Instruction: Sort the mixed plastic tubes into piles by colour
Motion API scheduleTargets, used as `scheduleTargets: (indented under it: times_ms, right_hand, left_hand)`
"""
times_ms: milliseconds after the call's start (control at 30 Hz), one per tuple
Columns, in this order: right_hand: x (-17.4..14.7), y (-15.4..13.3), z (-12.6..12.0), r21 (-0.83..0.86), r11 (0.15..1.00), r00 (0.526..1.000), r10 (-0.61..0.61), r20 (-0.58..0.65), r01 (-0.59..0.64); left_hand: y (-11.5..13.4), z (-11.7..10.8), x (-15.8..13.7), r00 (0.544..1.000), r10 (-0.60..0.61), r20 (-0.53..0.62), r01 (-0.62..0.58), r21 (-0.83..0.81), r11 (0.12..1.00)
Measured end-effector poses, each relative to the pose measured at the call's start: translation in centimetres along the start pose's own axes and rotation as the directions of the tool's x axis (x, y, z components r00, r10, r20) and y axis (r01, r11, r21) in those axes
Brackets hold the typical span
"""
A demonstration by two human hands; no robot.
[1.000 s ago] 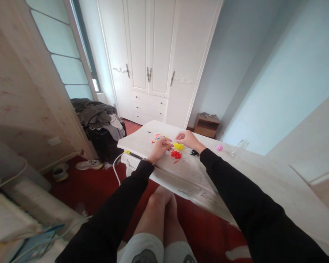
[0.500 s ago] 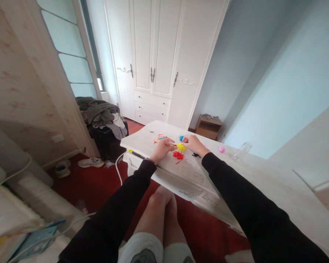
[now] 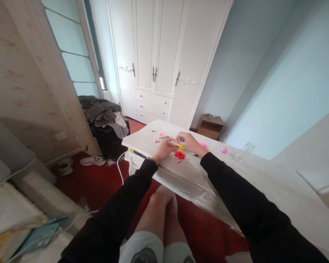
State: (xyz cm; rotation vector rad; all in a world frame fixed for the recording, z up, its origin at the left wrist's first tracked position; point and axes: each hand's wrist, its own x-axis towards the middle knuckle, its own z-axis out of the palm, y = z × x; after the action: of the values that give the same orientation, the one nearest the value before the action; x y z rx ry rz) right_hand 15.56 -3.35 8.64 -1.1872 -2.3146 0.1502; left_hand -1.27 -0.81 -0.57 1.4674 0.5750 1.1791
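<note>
My left hand (image 3: 165,149) is over the table with its fingers pinched together; what they grip is too small to make out. Close by on the right is my right hand (image 3: 190,142), its fingers also closed, the fingertips almost meeting the left ones. Beneath the hands lies a yellow pile (image 3: 180,147) of small thin pieces, partly covered. A red pile (image 3: 179,155) of similar pieces sits just in front. Mixed coloured pieces (image 3: 161,136) are spread behind my left hand. Some blue (image 3: 182,139) shows by the right fingers. Pink pieces (image 3: 203,144) lie beyond my right wrist.
The white table (image 3: 142,140) runs off to the right, bearing a pink round cluster (image 3: 223,149) and a clear glass (image 3: 245,151). A white cable (image 3: 119,168) hangs at its left edge. Clothes (image 3: 106,115) are heaped at the left, near shoes (image 3: 92,160) on the floor.
My right hand has shifted left toward my left hand, covering more of the yellow pile and uncovering the pink pieces. The view has shifted slightly.
</note>
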Motion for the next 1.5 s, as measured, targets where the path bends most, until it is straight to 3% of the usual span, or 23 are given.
scheduleTargets:
  times_ms: [100, 200, 367, 533, 633, 767, 900, 1233, 1400, 1500]
  right_hand:
    - [-0.1, 1.7, -0.6, -0.06, 0.987, 0.981, 0.139, -0.133, -0.148]
    - [-0.9, 3.3, -0.8, -0.143, 0.964, 0.973, 0.214, -0.087, -0.225]
    - [-1.9, 4.2, 0.1, -0.168, 0.957, 0.97, 0.242, 0.002, -0.238]
    - [-1.5, 3.5, 0.2, -0.202, 0.96, 0.981, 0.192, -0.032, -0.194]
    - [-1.2, 2.5, 0.0, -0.121, 0.976, 0.983, 0.172, -0.065, -0.179]
    - [-1.2, 1.3, -0.1, 0.124, 0.978, 0.986, 0.162, 0.044, -0.167]
    - [-1.4, 1.1, 0.1, 0.213, 0.959, 0.98, 0.171, 0.103, -0.189]
    - [-2.2, 2.0, -0.2, 0.117, 0.97, 0.974, 0.202, 0.1, -0.213]
    - [-3.1, 3.5, -0.9, 0.026, 0.976, 0.923, 0.197, 0.329, -0.218]
    - [-3.6, 3.9, -0.6, 0.026, 0.974, 0.914, 0.2, 0.353, -0.223]
  left_hand:
    - [0.2, 0.1, -0.1, 1.0, -0.002, -0.03, 0.003, 0.022, 1.0]
    - [0.1, 0.0, 0.0, 0.997, 0.035, -0.066, -0.031, 0.066, 0.997]
    - [-0.5, -0.1, 0.2, 0.999, 0.038, -0.032, -0.038, 0.016, 0.999]
    - [-0.5, 0.0, 0.2, 1.0, 0.028, -0.011, -0.028, -0.022, 0.999]
    - [-0.3, 0.0, 0.2, 1.0, 0.02, -0.01, -0.02, -0.025, 0.999]
    - [-0.2, -0.1, 0.2, 1.0, 0.02, -0.003, -0.02, -0.009, 1.0]
    - [-0.3, -0.2, 0.3, 1.0, 0.017, 0.008, -0.017, -0.015, 1.0]
    - [-0.1, 0.0, 0.1, 1.0, -0.002, 0.012, 0.002, -0.057, 0.998]
    - [-0.1, 0.0, 0.2, 1.0, -0.01, -0.003, 0.01, -0.055, 0.998]
    - [-0.1, 0.0, 0.2, 1.0, -0.009, -0.005, 0.009, -0.048, 0.999]
